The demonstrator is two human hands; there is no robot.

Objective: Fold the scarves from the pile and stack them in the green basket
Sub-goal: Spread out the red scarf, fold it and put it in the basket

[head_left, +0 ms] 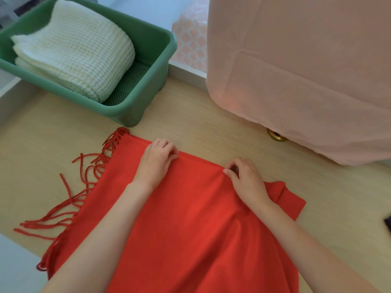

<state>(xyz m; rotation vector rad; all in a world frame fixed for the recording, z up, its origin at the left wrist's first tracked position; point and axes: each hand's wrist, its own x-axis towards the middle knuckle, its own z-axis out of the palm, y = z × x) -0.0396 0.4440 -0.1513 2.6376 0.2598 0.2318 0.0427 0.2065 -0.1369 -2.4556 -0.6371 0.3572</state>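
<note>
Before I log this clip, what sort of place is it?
Probably a room at home: a wood table with a green basket holding a white scarf, a red scarf laid out, and a pink cloth draped beside.

My red fringed scarf lies spread flat on the bench, fringe to the left; a cream knit scarf, seemingly folded, fills the green basket.

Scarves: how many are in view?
2: a white scarf in the green basket, a red scarf on the table, pinched by left hand and right hand. The white stack may hide another. Pink cloth unclear.
</note>
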